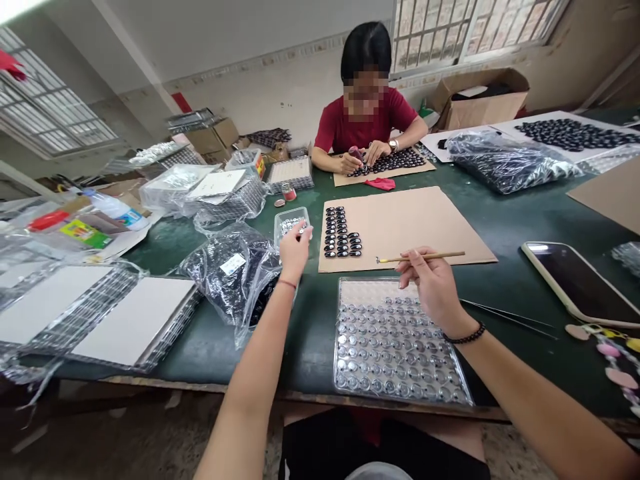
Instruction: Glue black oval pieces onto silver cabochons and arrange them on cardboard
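My left hand (294,250) is at a small clear plastic box (277,223) of little shiny silvery pieces (289,223). Its fingers are pinched together at the box's near side; what lies between them is too small to make out. My right hand (436,290) grips a thin wooden stick (453,255) with a yellowish tip, held level over the near edge of a cardboard sheet (410,213). Glossy black oval pieces (342,233) stand in rows on the sheet's left side. Below my right hand lies a clear tray (350,290) with rows of round, shiny pieces.
Tweezers (510,319) and a phone (575,280) lie to the right. A plastic bag of dark pieces (225,273) and stacked trays (135,320) are on the left. Across the table a co-worker (335,130) handles black pieces on another cardboard sheet (425,170).
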The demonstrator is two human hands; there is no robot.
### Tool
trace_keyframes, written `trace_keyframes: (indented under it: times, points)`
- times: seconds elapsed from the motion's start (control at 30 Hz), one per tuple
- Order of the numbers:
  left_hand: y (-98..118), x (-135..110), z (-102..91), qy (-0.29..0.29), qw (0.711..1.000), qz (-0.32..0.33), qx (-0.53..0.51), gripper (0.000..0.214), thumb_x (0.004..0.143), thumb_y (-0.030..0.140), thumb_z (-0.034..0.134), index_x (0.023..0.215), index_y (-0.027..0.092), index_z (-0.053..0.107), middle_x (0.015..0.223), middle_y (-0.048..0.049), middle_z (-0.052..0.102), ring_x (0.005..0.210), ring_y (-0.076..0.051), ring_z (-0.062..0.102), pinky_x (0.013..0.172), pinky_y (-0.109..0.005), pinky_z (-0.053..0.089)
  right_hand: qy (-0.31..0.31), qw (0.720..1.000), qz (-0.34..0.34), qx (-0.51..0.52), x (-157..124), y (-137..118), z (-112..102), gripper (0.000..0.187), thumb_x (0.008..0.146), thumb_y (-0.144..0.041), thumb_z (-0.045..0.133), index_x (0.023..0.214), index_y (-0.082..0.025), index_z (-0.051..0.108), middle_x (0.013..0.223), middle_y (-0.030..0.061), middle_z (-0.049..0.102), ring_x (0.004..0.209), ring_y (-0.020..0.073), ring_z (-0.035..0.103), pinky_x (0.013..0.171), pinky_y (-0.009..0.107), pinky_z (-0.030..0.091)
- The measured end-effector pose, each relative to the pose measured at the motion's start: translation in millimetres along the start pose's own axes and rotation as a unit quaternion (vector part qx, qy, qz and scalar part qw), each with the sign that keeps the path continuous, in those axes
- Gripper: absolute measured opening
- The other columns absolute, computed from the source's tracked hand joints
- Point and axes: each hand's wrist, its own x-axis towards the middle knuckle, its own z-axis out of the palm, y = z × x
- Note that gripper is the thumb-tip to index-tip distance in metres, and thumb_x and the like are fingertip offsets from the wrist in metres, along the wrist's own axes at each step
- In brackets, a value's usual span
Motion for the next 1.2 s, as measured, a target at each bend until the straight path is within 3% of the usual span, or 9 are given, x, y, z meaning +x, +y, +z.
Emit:
trace_keyframes:
  times: [0.07,0.13,0.23,0.33,0.47,0.63,0.73,0.93,1.2]
  points:
    - [-1,10,-3.9,0.068,0.996,0.032,0.055,0.029,0.075,0.035,0.056,0.096,0.015,0.062,0.085,-0.0071,0.063,0.070,-0.015,0.053,0.067,-0.026,0.039,-0.005,1.000,0.002,-0.009,0,0,1,0.024,0.081,-0.041,0.053,0.078,-0.017,0.054,0.062,-0.0018,0.059,0.038,0.0067,0.052,0.040,0.020,0.041]
    - [0,-3,-3.4,0.068,0.995,0.045,0.053,0.025,0.076,0.038,0.054,0.083,0.015,0.062,0.075,-0.0041,0.061,0.066,-0.014,0.052,0.065,-0.025,0.039,-0.009,1.000,0.007,-0.021,0,1,2,0.025,0.082,-0.042,0.051,0.078,-0.017,0.053,0.062,-0.0016,0.059,0.038,0.0067,0.052,0.039,0.020,0.041]
    - [3,-45,2.4,-0.090,0.996,0.012,-0.014,0.029,0.073,0.041,0.057,0.060,0.014,0.057,0.054,0.0011,0.053,0.053,-0.010,0.046,0.055,-0.022,0.037,-0.023,0.998,-0.002,-0.064,-4,1,5,0.026,0.083,-0.042,0.049,0.079,-0.017,0.053,0.064,-0.0011,0.058,0.039,0.0071,0.052,0.040,0.021,0.042]
    - [8,-80,8.0,-0.237,0.967,-0.037,-0.085,0.025,0.070,0.039,0.060,0.071,0.014,0.062,0.058,0.0011,0.056,0.051,-0.009,0.047,0.050,-0.020,0.037,-0.056,0.989,-0.035,-0.131,-11,4,7,0.024,0.085,-0.040,0.046,0.081,-0.017,0.053,0.067,-0.0005,0.058,0.041,0.0074,0.053,0.041,0.021,0.043]
    - [16,-98,12.5,-0.323,0.942,-0.022,-0.090,0.025,0.072,0.039,0.059,0.075,0.015,0.065,0.061,-0.0004,0.060,0.052,-0.010,0.048,0.049,-0.020,0.037,-0.109,0.966,-0.109,-0.210,-19,7,8,0.021,0.089,-0.033,0.041,0.082,-0.018,0.053,0.070,0.0004,0.057,0.046,0.0075,0.053,0.045,0.021,0.043]
    - [16,-101,13.4,-0.319,0.947,0.014,-0.040,0.026,0.065,0.036,0.066,0.081,0.016,0.067,0.065,-0.0008,0.063,0.052,-0.009,0.048,0.050,-0.020,0.037,-0.150,0.888,-0.278,-0.334,-22,3,10,0.020,0.091,-0.026,0.036,0.083,-0.018,0.053,0.071,0.0026,0.059,0.061,0.0112,0.056,0.056,0.022,0.043]
    - [17,-99,11.9,-0.332,0.943,0.010,-0.023,0.030,0.066,0.034,0.066,0.091,0.017,0.067,0.064,0.0002,0.063,0.049,-0.008,0.045,0.048,-0.020,0.036,-0.158,0.862,-0.317,-0.363,-22,3,11,0.020,0.091,-0.023,0.035,0.082,-0.017,0.053,0.072,0.0036,0.061,0.064,0.0122,0.056,0.058,0.023,0.043]
    - [20,-99,10.5,-0.343,0.939,-0.001,-0.032,0.028,0.069,0.031,0.063,0.094,0.018,0.067,0.056,0.0024,0.059,0.046,-0.007,0.043,0.047,-0.018,0.036,-0.181,0.848,-0.309,-0.390,-24,8,11,0.019,0.090,-0.022,0.037,0.083,-0.017,0.054,0.074,0.0043,0.062,0.065,0.0137,0.057,0.061,0.025,0.043]
    - [17,-98,11.6,-0.347,0.937,-0.004,-0.046,0.028,0.069,0.033,0.062,0.093,0.018,0.067,0.061,0.0006,0.062,0.046,-0.008,0.045,0.047,-0.019,0.037,-0.197,0.853,-0.313,-0.369,-25,6,10,0.018,0.088,-0.020,0.038,0.083,-0.017,0.055,0.076,0.0052,0.063,0.072,0.0148,0.059,0.065,0.026,0.046]
